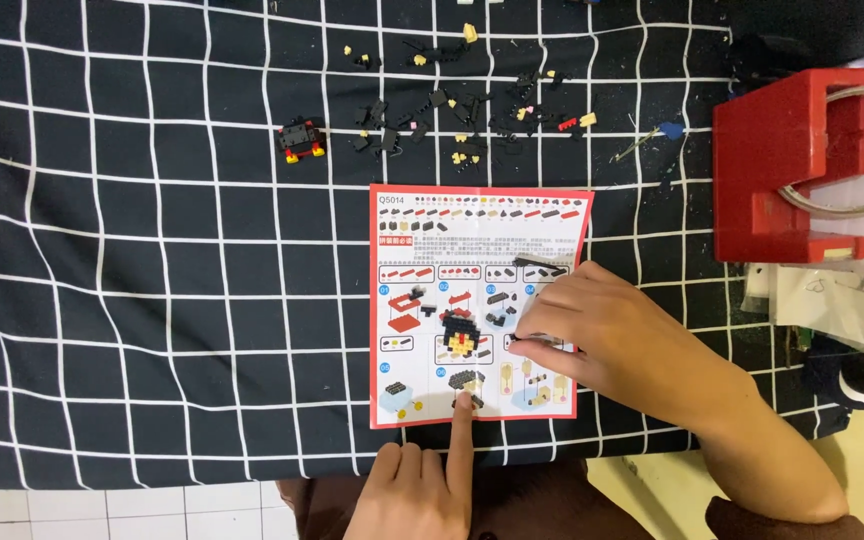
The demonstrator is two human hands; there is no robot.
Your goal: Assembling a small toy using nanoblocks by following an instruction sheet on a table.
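Hands (pixel 512 400) on instruction sheet (pixel 432 250), loose bricks (pixel 452 110) beyond, red block (pixel 782 160) right

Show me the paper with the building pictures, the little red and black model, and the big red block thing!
instruction sheet (pixel 422 240), head view, on its upper left area.
small brick model (pixel 300 140), head view, on its middle.
red block stand (pixel 772 150), head view, on its flat top face.

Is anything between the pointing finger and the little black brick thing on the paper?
No. The left hand has its fingertip right against the small black brick build on the instruction sheet. The right hand rests to the side.
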